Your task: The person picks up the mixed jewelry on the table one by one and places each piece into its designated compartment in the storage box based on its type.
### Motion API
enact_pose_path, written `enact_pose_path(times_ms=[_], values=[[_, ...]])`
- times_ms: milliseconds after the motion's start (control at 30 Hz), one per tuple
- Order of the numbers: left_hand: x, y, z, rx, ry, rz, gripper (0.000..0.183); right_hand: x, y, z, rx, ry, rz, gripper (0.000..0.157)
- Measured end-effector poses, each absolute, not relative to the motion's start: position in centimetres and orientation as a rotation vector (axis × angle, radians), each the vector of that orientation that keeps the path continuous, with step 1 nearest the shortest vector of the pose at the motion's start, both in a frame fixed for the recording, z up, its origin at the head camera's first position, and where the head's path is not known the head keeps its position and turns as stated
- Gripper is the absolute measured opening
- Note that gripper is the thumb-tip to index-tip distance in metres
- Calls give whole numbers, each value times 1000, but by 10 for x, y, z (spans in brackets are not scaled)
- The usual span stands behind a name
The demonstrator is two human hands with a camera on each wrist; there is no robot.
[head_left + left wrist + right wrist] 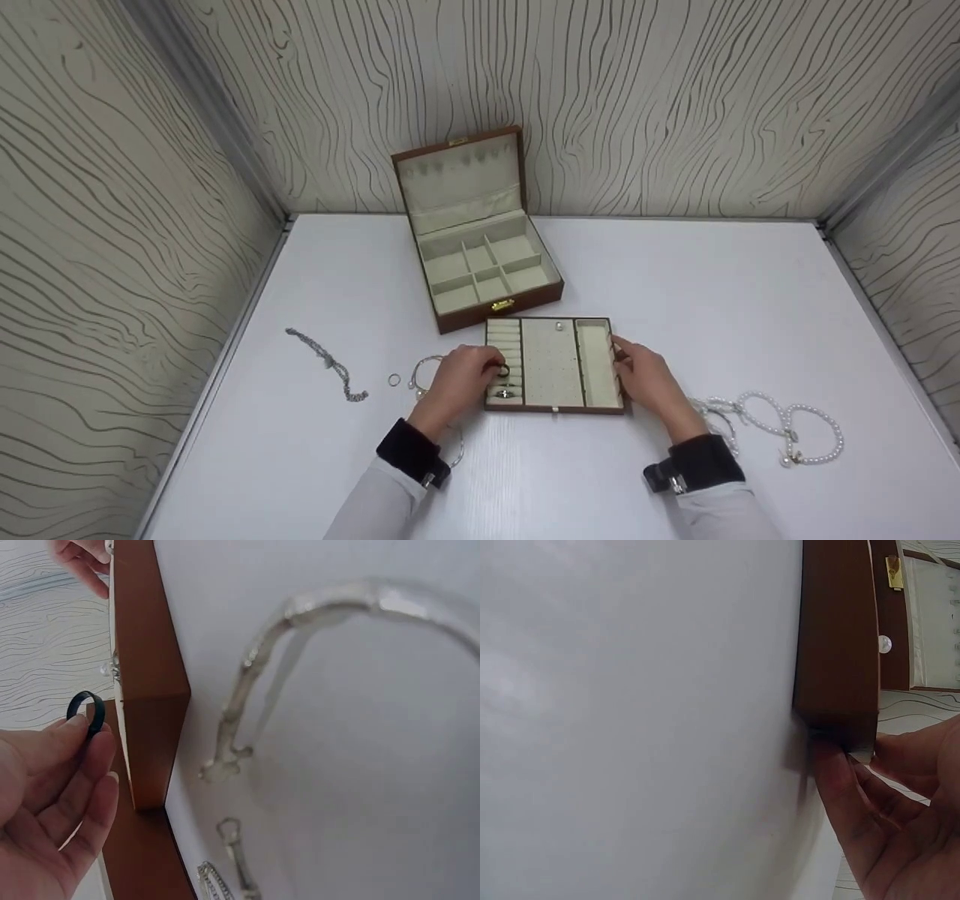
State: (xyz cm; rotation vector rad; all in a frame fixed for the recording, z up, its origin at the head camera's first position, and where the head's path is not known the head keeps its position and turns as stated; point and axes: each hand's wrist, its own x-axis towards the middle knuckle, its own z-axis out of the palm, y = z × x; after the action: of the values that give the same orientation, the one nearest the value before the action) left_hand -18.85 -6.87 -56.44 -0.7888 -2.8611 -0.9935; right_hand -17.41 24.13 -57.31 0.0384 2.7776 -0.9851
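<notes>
Between thumb and fingertips, my left hand (pixel 456 379) pinches a dark ring (pixel 98 718), held over the ring rolls on the left side of a jewelry tray (pixel 551 367). Another ring (pixel 505 394) with a dark, ornate top sits in the rolls near the front. A pearl stud (pixel 559 326) stands at the back of the tray's middle panel. My right hand (pixel 646 375) grips the tray's right edge, fingers on both sides of the wall. The tray's right-hand long compartment holds nothing visible.
Behind the tray, a brown jewelry box (pixel 540 298) stands with its lid up and several compartments showing. To the left lie a silver chain (pixel 328 361), a thin ring (pixel 394 380) and a bracelet (pixel 413 375) partly behind my hand. Pearl strands (pixel 838 431) lie at the right.
</notes>
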Motion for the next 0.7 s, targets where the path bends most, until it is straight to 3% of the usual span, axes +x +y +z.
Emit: enact_pose_path(times_ms=[267, 700], values=[[-195, -65, -571, -767, -2833, -946, 7, -174, 241, -574, 14, 2797, -985, 49], [-192, -54, -574, -957, -2669, -631, 27, -174, 242, -572, 16, 2781, -989, 49]])
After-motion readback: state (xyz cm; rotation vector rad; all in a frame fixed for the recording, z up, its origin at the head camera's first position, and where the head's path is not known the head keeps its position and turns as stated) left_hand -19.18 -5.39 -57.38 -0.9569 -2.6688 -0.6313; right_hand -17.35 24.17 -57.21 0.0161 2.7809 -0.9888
